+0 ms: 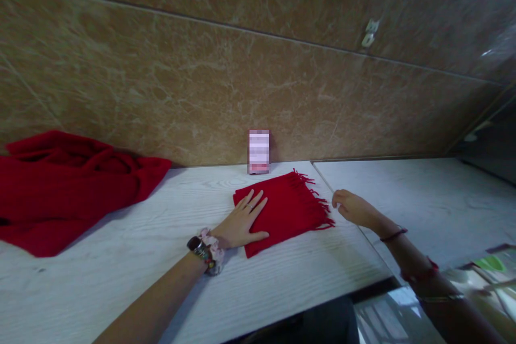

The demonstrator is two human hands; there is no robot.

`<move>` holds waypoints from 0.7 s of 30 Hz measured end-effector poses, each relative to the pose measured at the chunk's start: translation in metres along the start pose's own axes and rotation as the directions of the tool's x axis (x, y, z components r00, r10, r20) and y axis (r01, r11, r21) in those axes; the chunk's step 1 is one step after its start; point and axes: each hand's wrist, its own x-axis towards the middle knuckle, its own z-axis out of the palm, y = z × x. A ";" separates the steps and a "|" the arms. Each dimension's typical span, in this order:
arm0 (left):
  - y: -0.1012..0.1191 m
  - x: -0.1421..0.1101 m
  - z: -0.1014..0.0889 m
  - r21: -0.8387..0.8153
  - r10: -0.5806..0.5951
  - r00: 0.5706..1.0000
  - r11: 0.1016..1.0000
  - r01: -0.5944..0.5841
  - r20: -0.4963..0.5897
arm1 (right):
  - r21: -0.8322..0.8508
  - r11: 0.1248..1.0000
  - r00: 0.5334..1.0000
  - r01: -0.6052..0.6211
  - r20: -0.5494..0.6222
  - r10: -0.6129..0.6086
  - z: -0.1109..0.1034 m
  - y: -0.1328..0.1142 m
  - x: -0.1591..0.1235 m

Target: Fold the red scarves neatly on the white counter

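- The left hand (239, 226) is open, palm down with fingers spread, pressing on the left part of the folded red scarf (286, 209) without gripping it; a ring (250, 206) is on one finger.
- The right hand (352, 208) has its fingers loosely curled, just beside the fringe (320, 204) and apart from it; whether anything small is pinched there, I cannot tell.
- The scarf lies flat and slightly slanted on the white wood-grain table (161, 242), between the back and front edges, its fringe pointing right toward the seam (322, 174) between two tabletops.
- A watch (196, 245) and a pale pink scrunchie (215, 250) circle the left wrist; a dark bracelet (394, 234) and a red band (423, 273) are on the right arm.
- Just behind the scarf, at the back edge, a small rectangular object (258, 151) stands upright near the wall (181, 75); its face is blurred out.
- Well to the left, a larger red cloth (72, 193) lies rumpled, reaching the back edge and running out of view.
- The wall is brown marble-patterned panelling, with a small metal bracket (370, 33) high on the right.
- A black object (314, 328), partly visible, is at the front edge.
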 end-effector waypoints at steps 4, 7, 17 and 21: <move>-0.001 0.003 0.002 -0.010 -0.031 0.994 1.000 0.030 -0.105 | 0.220 0.965 0.950 0.145 -0.305 -0.073 -0.013 -0.033 0.029; -0.003 0.005 0.005 0.001 -0.133 0.982 0.991 0.135 -0.137 | 0.204 0.963 0.943 0.178 -0.314 -0.108 -0.011 -0.078 0.065; -0.007 0.005 0.007 0.021 -0.185 0.981 0.982 0.187 -0.062 | -0.009 1.000 0.998 0.004 -0.060 -0.005 0.035 -0.069 0.098; -0.007 0.005 0.008 0.008 -0.173 0.981 0.985 0.174 -0.092 | 0.082 0.991 0.994 -0.101 -0.032 0.104 0.039 -0.046 0.090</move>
